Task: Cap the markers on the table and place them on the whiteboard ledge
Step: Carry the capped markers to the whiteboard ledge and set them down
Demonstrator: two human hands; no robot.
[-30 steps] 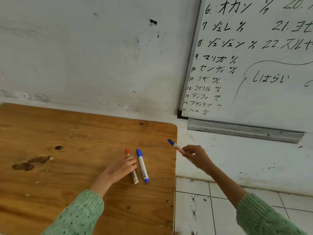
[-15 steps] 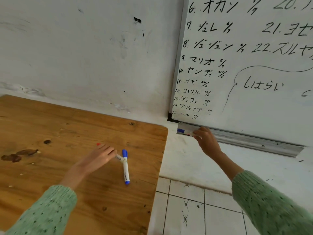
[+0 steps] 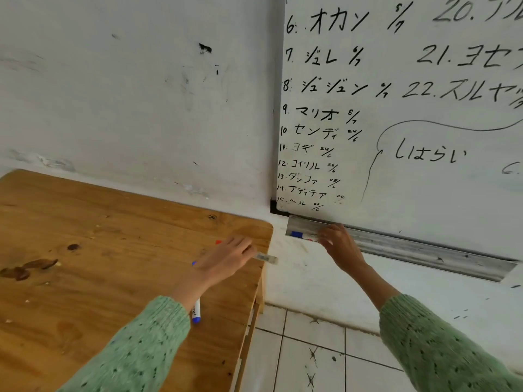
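Your right hand is at the left end of the whiteboard ledge, and its fingers are closed around a blue-capped marker that lies in the ledge. The blue cap points to the left end, and the hand covers the rest of the barrel.

Your left hand is above the tabletop, near its right edge. Its fingers hold a red-capped marker: the white barrel comes out to the right, past the table edge, and a bit of the red cap shows on the left side of the hand.

A second blue marker lies on the tabletop under your left wrist. Only its lower end and a small part of its blue cap are visible.
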